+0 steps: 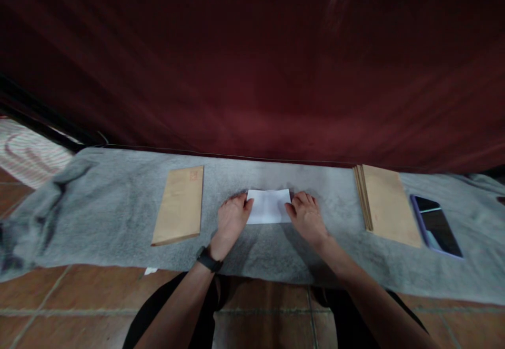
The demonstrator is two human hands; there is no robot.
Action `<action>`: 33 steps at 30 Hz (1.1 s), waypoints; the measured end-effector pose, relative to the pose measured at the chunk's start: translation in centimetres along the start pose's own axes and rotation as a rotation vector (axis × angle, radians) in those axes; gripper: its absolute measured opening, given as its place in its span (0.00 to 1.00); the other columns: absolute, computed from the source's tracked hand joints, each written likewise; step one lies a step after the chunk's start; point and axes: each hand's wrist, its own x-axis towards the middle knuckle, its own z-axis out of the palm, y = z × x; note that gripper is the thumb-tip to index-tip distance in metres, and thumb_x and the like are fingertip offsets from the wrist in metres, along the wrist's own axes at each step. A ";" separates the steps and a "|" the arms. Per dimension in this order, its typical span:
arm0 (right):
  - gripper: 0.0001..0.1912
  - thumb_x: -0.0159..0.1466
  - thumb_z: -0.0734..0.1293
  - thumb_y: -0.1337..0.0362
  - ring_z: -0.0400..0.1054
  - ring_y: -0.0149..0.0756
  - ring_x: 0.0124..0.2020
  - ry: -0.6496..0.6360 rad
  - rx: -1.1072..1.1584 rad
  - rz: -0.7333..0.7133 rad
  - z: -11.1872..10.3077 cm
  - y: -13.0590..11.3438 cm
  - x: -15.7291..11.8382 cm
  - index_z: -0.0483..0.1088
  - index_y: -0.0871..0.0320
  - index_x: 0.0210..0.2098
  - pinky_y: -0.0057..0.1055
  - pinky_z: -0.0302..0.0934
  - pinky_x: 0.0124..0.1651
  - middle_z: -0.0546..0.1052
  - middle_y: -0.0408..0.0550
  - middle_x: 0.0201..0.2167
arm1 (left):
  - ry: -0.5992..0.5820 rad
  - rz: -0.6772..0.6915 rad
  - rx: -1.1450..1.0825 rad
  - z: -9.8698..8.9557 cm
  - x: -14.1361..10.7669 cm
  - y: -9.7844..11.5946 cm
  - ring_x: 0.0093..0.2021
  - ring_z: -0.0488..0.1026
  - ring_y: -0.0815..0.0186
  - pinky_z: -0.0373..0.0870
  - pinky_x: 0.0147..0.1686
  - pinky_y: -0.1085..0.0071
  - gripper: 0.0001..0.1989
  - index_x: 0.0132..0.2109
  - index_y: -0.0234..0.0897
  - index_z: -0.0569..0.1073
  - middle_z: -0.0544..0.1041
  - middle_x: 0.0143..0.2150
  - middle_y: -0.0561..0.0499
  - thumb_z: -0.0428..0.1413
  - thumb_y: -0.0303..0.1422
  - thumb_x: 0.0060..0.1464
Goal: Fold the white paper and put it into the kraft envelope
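A white folded sheet of paper [269, 207] lies low over the grey cloth, its long side running left to right. My left hand [233, 216] pinches its left end, thumb on top and fingers curled behind. At the opposite end my right hand [307, 215] grips the paper the same way. To the left of my left hand rests a brown envelope [179, 204] with a small red print in its upper corner. A stack of several brown envelopes [390, 204] sits off to the right of my right hand.
The grey cloth [118, 212] covers a long, narrow surface. A phone in a purple case [437, 225] lies beside the envelope stack. Dark red sheeting [256, 75] rises behind the cloth. Brown floor tiles [90, 296] show in front, with a white scrap [150, 270] on them.
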 end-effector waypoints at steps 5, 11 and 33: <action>0.14 0.72 0.60 0.60 0.66 0.55 0.51 0.118 -0.005 0.032 0.5 -0.2 0.0 0.74 0.58 0.49 0.50 0.61 0.56 0.76 0.61 0.47 | -0.033 -0.053 0.034 0.1 0.4 0.4 0.44 0.82 0.56 0.72 0.41 0.66 0.18 0.51 0.39 0.79 0.84 0.43 0.41 0.49 0.42 0.70; 0.22 0.75 0.55 0.59 0.61 0.50 0.67 0.142 0.218 -0.122 0.4 -1.9 -0.2 0.67 0.61 0.63 0.48 0.57 0.68 0.67 0.59 0.67 | -0.007 -0.019 0.058 0.3 0.4 0.5 0.45 0.81 0.54 0.72 0.43 0.65 0.19 0.53 0.36 0.78 0.84 0.42 0.39 0.47 0.41 0.70; 0.29 0.76 0.55 0.61 0.50 0.46 0.75 0.094 -0.010 -0.267 4.0 -3.6 -2.0 0.55 0.61 0.74 0.49 0.44 0.76 0.57 0.54 0.75 | 0.351 0.284 -0.003 2.4 -1.7 2.2 0.64 0.71 0.50 0.67 0.61 0.53 0.21 0.65 0.31 0.67 0.74 0.63 0.34 0.45 0.35 0.71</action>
